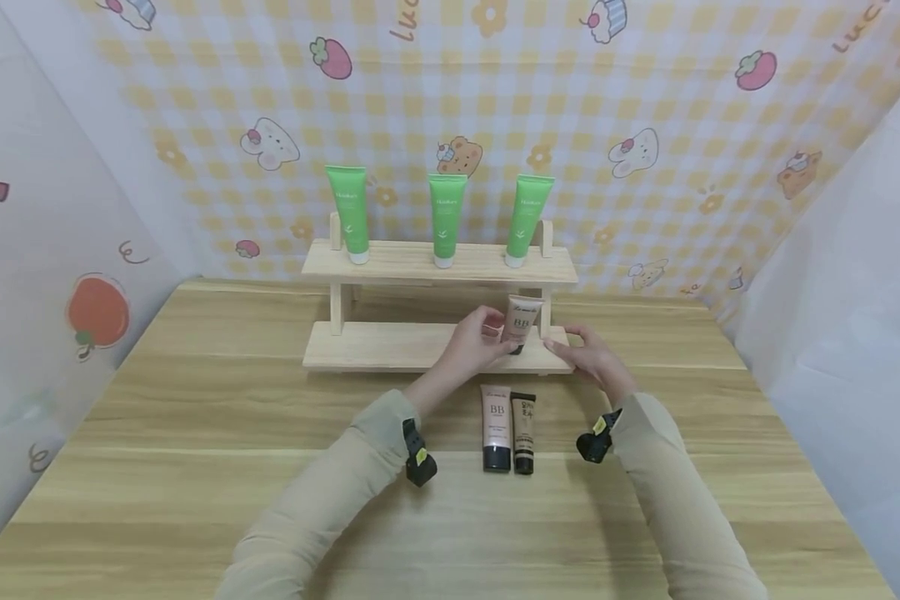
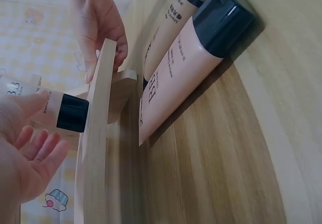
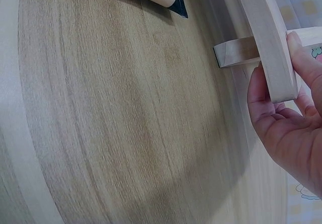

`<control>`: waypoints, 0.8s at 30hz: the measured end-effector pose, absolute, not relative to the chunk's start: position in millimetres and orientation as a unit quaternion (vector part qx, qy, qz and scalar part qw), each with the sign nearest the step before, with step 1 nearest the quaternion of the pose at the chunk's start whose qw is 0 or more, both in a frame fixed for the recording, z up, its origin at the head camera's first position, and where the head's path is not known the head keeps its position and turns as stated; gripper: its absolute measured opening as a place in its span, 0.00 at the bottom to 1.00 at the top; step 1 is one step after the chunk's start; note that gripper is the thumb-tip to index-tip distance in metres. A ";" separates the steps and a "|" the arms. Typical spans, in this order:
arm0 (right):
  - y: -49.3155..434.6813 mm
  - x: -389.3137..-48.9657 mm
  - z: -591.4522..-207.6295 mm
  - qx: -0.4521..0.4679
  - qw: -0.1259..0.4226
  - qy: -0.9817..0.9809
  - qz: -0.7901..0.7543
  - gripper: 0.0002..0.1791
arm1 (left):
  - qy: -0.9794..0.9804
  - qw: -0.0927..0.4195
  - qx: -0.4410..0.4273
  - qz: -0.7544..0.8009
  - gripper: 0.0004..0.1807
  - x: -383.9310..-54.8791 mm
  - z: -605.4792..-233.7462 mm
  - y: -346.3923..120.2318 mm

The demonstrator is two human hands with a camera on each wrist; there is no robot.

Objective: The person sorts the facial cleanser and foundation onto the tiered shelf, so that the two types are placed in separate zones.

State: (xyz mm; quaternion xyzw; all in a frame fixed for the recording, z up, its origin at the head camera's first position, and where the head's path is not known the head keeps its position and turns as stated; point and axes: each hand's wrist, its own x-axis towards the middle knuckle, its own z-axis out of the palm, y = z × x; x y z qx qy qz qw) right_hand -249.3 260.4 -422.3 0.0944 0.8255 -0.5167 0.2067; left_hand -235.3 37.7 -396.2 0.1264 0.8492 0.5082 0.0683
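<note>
My left hand [image 1: 476,337] pinches a pink BB cream tube [image 1: 522,319] over the right part of the lower shelf board [image 1: 390,343]. The tube stands cap down, and in the left wrist view its black cap [image 2: 73,113] meets the board. Thumb and fingers of my right hand [image 3: 297,128] grip the right end of that same board, the thumb on top and fingers beneath. On the table in front of the wooden rack lie another pink BB cream tube [image 1: 497,427] and a slimmer beige tube with a black cap [image 1: 523,433], side by side.
Three green tubes [image 1: 445,218] stand along the upper shelf board [image 1: 405,260], cap down. The rack stands near the back of the wood-grain table [image 1: 217,433]. A checked cloth [image 1: 435,100] hangs behind it, with white sheets [image 1: 855,250] at the sides.
</note>
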 end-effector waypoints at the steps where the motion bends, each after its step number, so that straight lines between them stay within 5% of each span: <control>1: 259.4 -248.1 -420.2 0.094 0.208 0.827 -0.513 0.51 | 0.849 0.071 0.126 0.508 0.29 -234.0 -396.1 36.4; 24: 257.7 -249.6 -419.8 0.090 0.209 0.828 -0.512 0.44 | 0.874 0.206 0.146 0.414 0.23 -195.7 -394.0 8.2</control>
